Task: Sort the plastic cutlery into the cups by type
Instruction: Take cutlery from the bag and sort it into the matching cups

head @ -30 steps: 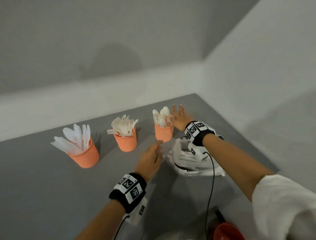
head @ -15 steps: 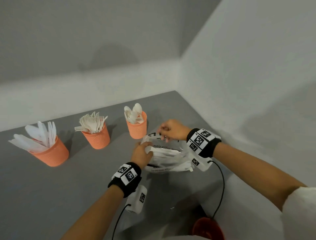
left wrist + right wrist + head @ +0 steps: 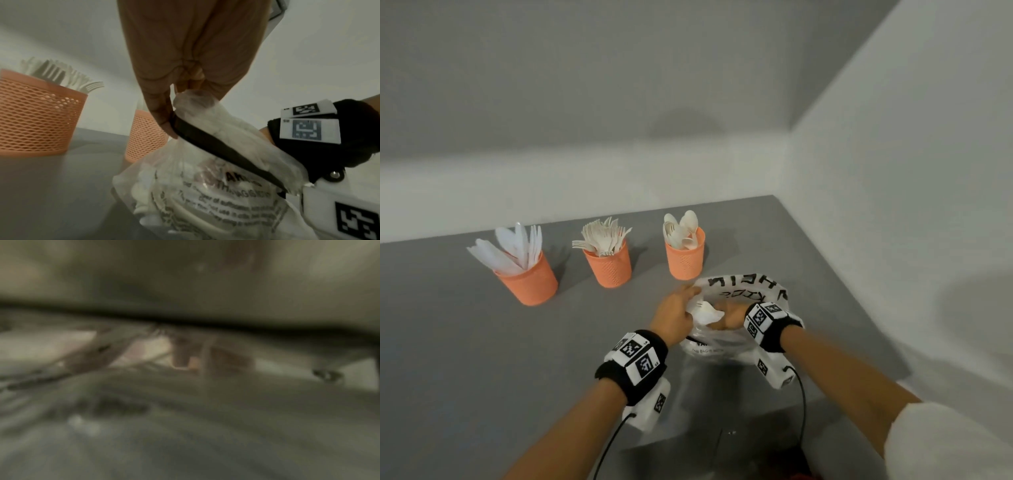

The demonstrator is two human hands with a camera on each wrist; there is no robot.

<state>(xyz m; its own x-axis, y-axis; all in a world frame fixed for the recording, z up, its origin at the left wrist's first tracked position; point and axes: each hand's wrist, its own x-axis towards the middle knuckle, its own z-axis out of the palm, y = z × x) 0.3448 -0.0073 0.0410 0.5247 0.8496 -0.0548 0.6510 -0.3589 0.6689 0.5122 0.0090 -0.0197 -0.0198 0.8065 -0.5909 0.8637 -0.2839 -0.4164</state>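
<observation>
Three orange mesh cups stand in a row: knives on the left, forks in the middle, spoons on the right. Just in front of the spoon cup lies a clear printed plastic bag with white cutlery at its mouth. My left hand pinches the bag's rim and holds it up, as the left wrist view shows. My right hand reaches into the bag's mouth beside the cutlery; its fingers are hidden. The right wrist view is blurred plastic.
The grey table ends at a white wall on the right and at the back. A red object shows at the bottom edge. Cables hang from both wrist cameras.
The left hand has lifted the bag's rim and opened its mouth. The right hand has moved from the bag's top edge down into the opening. The head view has swung left.
</observation>
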